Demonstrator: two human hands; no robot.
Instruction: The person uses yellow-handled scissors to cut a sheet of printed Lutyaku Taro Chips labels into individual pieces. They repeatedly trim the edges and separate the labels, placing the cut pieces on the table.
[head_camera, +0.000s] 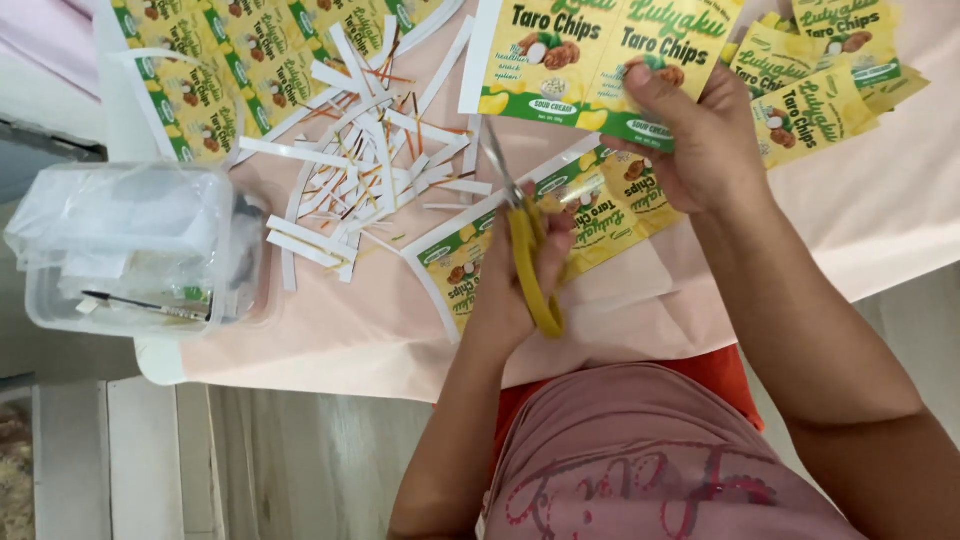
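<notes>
Head view, looking down at a pale pink covered table (860, 220). The left hand (500, 285) is gripping a pair of yellow-handled metal scissors (522, 235), fingers closed through the loops. The blades are pointing away from the body and are standing slightly parted at the lower edge of a yellow and green printed paper label sheet (580, 50). The right hand (700, 140) is pinching that sheet by its lower corner, thumb on top, lifting it off the table, apparently so the blades can pass beneath its edge. A second printed sheet (600, 215) is lying flat below both hands. Narrow white paper strips (370, 160) are piling up left of the scissors, clear of the sheets. Single cut labels (820, 90) are lying just beside the right hand. A clear plastic lidded box (140, 245) is sitting at the table's left edge, well apart.
</notes>
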